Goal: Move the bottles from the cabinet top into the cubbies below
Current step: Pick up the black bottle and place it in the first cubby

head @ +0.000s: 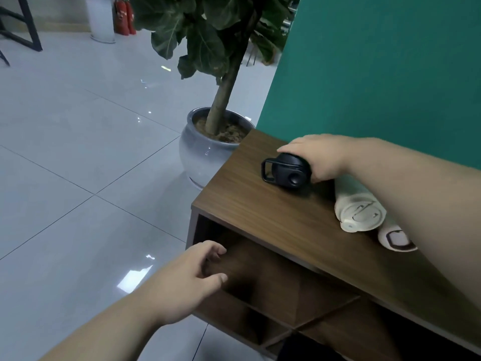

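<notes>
A black bottle with a loop handle on its lid stands on the dark wood cabinet top. My right hand is wrapped around its body from the far side. Two white bottles stand to its right: a wide one and a slimmer one, both partly hidden by my right forearm. My left hand hovers, fingers apart and holding nothing, in front of the upper left cubby. Whether the cubbies hold anything is lost in shadow.
A large potted plant in a grey ceramic pot stands on the tiled floor just beyond the cabinet's left end. A green wall runs behind the cabinet. Lower cubbies are split by diagonal dividers.
</notes>
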{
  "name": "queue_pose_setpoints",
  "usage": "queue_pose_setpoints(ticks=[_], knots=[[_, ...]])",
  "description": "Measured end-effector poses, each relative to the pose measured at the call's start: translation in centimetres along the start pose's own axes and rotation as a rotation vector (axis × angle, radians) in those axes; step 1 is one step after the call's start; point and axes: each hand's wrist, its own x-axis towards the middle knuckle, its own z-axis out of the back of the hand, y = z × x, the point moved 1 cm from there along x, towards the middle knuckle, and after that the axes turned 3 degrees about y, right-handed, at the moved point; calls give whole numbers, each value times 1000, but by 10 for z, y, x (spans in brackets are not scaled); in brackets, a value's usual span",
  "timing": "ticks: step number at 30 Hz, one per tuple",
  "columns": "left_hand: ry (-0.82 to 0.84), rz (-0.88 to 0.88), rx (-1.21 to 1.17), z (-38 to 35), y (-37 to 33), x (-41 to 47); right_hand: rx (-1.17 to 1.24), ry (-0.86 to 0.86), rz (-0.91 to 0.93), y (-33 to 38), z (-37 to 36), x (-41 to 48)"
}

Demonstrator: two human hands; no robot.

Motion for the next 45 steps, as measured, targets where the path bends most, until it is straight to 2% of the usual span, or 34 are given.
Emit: queue_pose_setpoints(ticks=[5, 8, 11, 18, 22, 25, 27, 31, 36, 45], knots=[[-18, 17, -13, 4, 4, 0, -44, -76, 100, 27, -2, -1], [-27, 31, -25, 4, 3, -3, -159, -188, 152, 47, -5, -15], [-29, 44, -19, 5, 1, -6, -147, -271, 164, 73, -1, -43], [-55, 74, -17, 16, -12, -25, 241, -536, 281, 170, 13, -144], [36, 93, 20, 23, -10, -38, 553, -542, 326, 217, -21, -181], [96, 105, 122, 22, 6, -32, 762, -478, 242, 231, -62, -170], [164, 131, 232, 14, 15, -26, 888, -434, 135, 230, -91, -151], [242, 162, 287, -16, 27, -4, 1176, -407, -90, 227, -141, -109], [151, 139, 201, -54, 55, 40, 1242, -334, -269, 224, -175, -60], [-42, 146, 99, -78, 98, 85, 1464, -324, -418, 220, -194, -8]])
